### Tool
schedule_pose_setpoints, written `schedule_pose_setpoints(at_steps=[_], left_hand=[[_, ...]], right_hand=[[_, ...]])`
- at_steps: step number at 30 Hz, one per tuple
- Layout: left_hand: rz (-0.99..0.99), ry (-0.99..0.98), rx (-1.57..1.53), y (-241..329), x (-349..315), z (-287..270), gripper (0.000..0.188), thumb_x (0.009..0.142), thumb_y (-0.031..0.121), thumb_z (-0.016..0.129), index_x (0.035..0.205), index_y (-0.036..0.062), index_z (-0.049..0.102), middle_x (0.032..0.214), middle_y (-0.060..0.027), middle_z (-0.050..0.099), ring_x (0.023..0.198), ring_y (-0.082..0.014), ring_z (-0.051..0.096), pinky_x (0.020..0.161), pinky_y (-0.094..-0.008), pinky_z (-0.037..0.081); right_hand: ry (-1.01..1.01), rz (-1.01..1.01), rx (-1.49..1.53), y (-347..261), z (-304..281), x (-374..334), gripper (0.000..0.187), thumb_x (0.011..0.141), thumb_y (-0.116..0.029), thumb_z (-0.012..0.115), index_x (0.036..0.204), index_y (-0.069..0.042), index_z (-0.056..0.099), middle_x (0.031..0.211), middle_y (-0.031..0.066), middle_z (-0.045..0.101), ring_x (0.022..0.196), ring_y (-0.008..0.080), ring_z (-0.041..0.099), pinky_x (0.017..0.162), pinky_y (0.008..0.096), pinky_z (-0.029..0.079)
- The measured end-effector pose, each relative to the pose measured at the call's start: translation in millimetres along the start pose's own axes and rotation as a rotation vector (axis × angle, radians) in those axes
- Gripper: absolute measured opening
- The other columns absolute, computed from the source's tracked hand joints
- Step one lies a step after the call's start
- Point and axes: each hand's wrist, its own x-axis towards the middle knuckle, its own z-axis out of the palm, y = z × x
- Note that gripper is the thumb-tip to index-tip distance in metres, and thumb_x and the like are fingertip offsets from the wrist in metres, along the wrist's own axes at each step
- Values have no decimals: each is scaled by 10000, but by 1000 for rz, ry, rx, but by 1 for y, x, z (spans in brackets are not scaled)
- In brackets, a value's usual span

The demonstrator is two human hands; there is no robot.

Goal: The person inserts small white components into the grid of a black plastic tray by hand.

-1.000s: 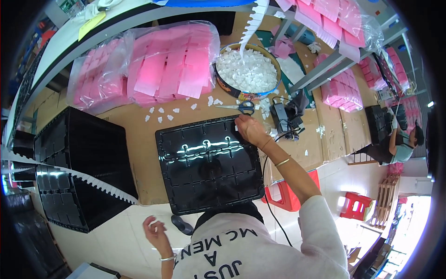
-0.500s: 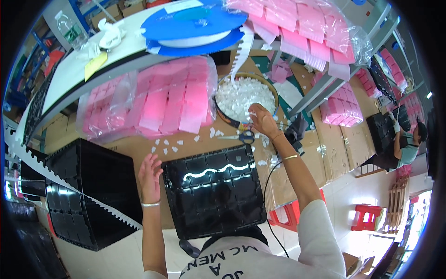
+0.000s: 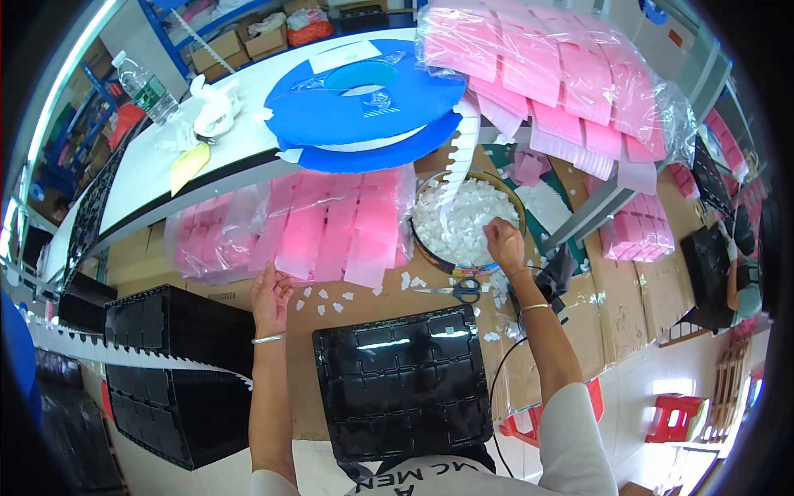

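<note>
My left hand (image 3: 271, 299) is at the near edge of a plastic-wrapped bundle of pink foam pouches (image 3: 318, 219). Its fingers are apart and overlap the lowest pouches; no grip shows. Over the right side of a round tub (image 3: 526, 213) of small white cut pieces (image 3: 463, 217), my right hand (image 3: 506, 244) has its fingers drawn together, and whatever they pinch is hidden. In front of my body lies a glossy black plastic tray (image 3: 404, 384) with moulded compartments. Scissors (image 3: 465, 290) with dark handles rest between tub and tray, beside scattered white bits (image 3: 322, 302).
Stacked black trays (image 3: 178, 372) stand at left, with a notched white strip (image 3: 141, 354) across them. A blue reel (image 3: 364, 107) sits on the raised shelf, its strip hanging into the tub. More pink pouches (image 3: 546, 74) overhang the shelf. A black cable (image 3: 496, 388) runs right of the tray.
My left hand has moved forward from beside the tray to the pink bundle. My right hand stays at the tub, its fingers now more curled. The whole view has shifted.
</note>
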Motion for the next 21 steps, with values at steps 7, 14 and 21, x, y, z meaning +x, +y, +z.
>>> schedule_pose_setpoints(at_steps=[7, 14, 21], left_hand=[[-73, -25, -28, 2, -16, 25, 223, 961, 301, 686, 1020, 103, 602, 850, -46, 682, 750, -159, 676, 640, -256, 505], [-21, 51, 8, -12, -17, 19, 259, 868, 31, 749, 1051, 77, 572, 866, -55, 696, 706, -155, 682, 611, -259, 534], [-29, -30, 11, -18, -65, 21, 221, 886, 33, 725, 1041, 64, 571, 861, -59, 695, 725, -151, 678, 643, -250, 535]], right_hand=[[-342, 112, 776, -40, -1, -78, 113, 906, -84, 656, 1005, -56, 701, 834, 38, 699, 682, 132, 651, 612, 287, 525], [-743, 611, 1429, -217, 10, -82, 365, 1011, -361, 598, 1173, -37, 642, 1072, 50, 697, 808, 86, 634, 691, 202, 496], [-671, 677, 1651, -216, 16, -87, 219, 987, -226, 641, 1121, -54, 637, 1008, 49, 690, 764, 82, 604, 650, 223, 491]])
